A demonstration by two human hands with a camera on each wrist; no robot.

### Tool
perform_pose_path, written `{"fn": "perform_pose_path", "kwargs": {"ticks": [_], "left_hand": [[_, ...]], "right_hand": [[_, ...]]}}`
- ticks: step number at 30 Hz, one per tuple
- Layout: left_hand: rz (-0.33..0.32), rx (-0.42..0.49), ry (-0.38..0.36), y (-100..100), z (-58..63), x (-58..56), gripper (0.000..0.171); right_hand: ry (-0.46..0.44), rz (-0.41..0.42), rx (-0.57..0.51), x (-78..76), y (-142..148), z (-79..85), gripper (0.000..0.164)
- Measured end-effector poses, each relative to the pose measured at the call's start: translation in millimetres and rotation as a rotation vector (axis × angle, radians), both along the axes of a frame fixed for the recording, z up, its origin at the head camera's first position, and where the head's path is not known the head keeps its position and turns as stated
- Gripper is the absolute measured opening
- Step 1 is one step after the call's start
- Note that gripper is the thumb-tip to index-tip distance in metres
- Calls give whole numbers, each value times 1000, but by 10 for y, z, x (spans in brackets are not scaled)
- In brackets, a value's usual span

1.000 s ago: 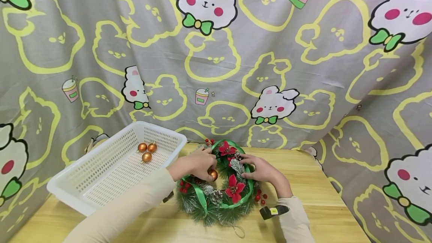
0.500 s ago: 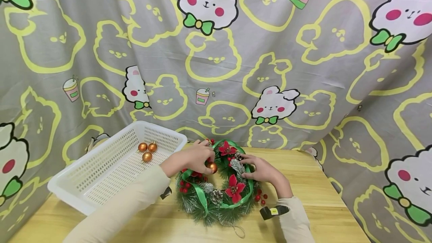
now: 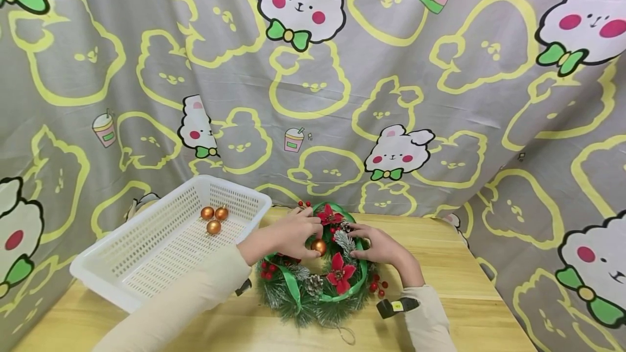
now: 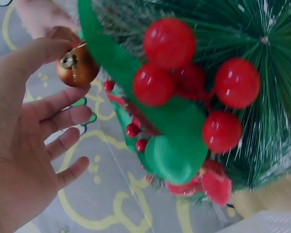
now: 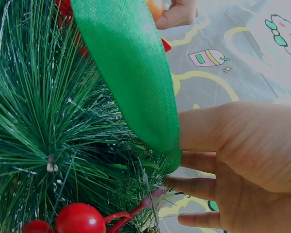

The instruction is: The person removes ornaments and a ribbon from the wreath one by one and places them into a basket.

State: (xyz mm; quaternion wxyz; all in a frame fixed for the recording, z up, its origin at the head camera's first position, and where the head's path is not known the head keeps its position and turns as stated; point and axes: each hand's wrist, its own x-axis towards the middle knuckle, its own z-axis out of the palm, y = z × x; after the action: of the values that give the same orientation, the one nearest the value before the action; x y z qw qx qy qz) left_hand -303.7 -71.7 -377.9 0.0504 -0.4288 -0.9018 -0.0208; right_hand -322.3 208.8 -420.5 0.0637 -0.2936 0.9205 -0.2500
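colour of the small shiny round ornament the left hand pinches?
Copper-orange, metallic-looking. The small shiny round ornament shows best in the left wrist view.

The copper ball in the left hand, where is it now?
In the head view, the left hand pinches the copper ball at the opening of the wreath, left of the right hand.

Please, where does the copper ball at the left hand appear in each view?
Head: copper ball below centre, at the left hand.
Left wrist: copper ball at upper left.
Right wrist: copper ball at the top edge, near the middle, partly cut off.
Shared landmark: green ribbon, seen in all three.
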Motion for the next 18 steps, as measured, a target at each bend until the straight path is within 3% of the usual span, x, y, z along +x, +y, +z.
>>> {"fn": "perform_pose_path", "kwargs": {"ticks": [14,18], "left_hand": [[-62,44,174,176,-174,-15,33],[-81,72,265,158,-186,-24,34]], "right_hand": [[4,-4,2,-17,-1,-11,47],[3,-10,9,-22,0,-8,47]]}}
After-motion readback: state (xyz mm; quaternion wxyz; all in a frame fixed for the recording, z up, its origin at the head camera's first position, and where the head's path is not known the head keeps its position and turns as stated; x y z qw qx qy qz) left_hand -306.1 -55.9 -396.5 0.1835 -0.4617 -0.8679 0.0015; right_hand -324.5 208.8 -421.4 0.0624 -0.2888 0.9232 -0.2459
